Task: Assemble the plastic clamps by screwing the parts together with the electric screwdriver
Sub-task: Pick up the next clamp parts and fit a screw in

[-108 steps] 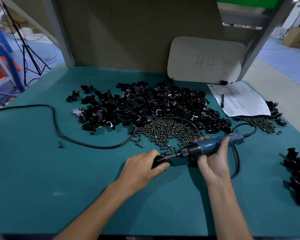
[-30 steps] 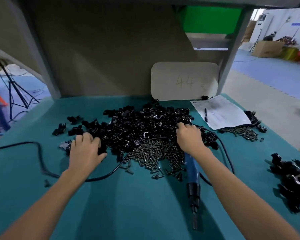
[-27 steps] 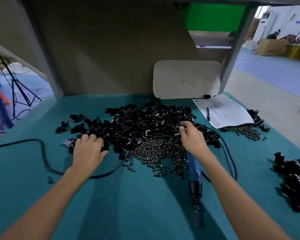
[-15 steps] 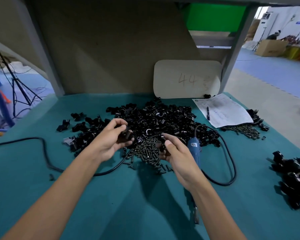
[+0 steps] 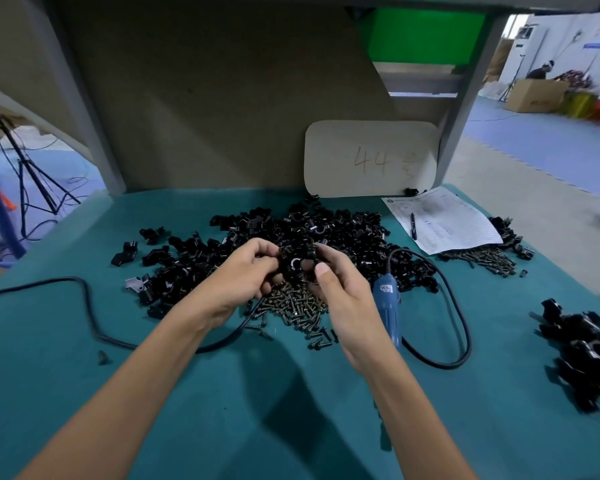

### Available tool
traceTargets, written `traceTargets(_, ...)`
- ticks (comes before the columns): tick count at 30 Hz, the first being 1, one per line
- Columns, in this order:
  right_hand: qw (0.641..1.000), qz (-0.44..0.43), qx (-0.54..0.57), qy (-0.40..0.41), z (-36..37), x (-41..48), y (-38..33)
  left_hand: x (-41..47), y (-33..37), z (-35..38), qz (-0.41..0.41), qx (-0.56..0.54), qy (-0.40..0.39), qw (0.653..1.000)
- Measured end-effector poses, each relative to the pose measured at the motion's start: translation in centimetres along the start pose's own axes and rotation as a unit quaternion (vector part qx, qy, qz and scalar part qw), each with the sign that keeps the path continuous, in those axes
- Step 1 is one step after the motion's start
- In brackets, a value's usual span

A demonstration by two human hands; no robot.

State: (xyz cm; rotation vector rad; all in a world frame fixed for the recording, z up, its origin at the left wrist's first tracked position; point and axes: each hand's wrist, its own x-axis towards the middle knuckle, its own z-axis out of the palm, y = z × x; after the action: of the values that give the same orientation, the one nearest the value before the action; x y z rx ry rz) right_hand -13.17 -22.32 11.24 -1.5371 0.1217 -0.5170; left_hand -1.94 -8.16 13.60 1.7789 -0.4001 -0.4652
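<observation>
We are bringing two small black plastic clamp halves (image 5: 297, 266) together just above the far edge of the pile of small dark metal screws (image 5: 295, 306). Our left hand (image 5: 243, 271) is pinching one half and our right hand (image 5: 340, 292) the other, fingers curled round them so that the pieces are touching. The blue electric screwdriver (image 5: 387, 306) is lying on the teal table (image 5: 222, 410) just right of the screw pile. Its long axis is running from the pile's far side toward us, and its near end is passing behind our right forearm; our right hand is plainly the nearer one to it. Half a second ago our hands were apart over the same pile, each carrying its own piece; now they are meeting. Further back, our right hand was gripping the screwdriver, which is now lying free. We are judging that a screw from the pile comes next
</observation>
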Motion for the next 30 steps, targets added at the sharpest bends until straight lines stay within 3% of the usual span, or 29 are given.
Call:
traceTargets(3,0.999,0.022,0.041,-0.006,1.7,0.2,-0.4,0.8,0.8,0.3,0.030,-0.010,0.050,0.998)
traceTargets(6,0.991,0.056,0.122,-0.001,3.7,1.1,-1.5,2.1,2.7,1.2,0.074,-0.086,0.139,0.984)
traceTargets(9,0.979,0.075,0.187,0.030,4.9,2.0,-2.6,4.6,5.0,1.7,0.087,-0.167,0.248,0.950)
traceTargets(11,0.973,0.077,0.215,0.046,5.1,2.2,-3.0,6.5,6.8,1.7,0.049,-0.291,0.280,0.914)
traceTargets(13,0.973,0.070,0.215,0.047,4.7,1.9,-3.2,7.7,8.4,1.5,0.013,-0.437,0.223,0.871)
traceTargets(15,0.977,0.050,0.204,0.043,3.6,1.1,-3.3,7.6,9.3,1.1,0.031,-0.474,0.141,0.869)
traceTargets(17,0.981,0.030,0.187,0.044,1.9,0.2,-3.3,6.3,9.8,0.1,0.072,-0.426,0.087,0.898)
traceTargets(23,0.978,0.027,0.201,0.057,-2.0,-3.5,-2.1,-1.2,8.5,-4.0,0.124,-0.206,0.030,0.970)
traceTargets(30,0.994,-0.003,0.111,0.001,-0.8,-5.0,-1.2,-8.9,4.2,-4.3,0.023,-0.210,-0.047,0.976)
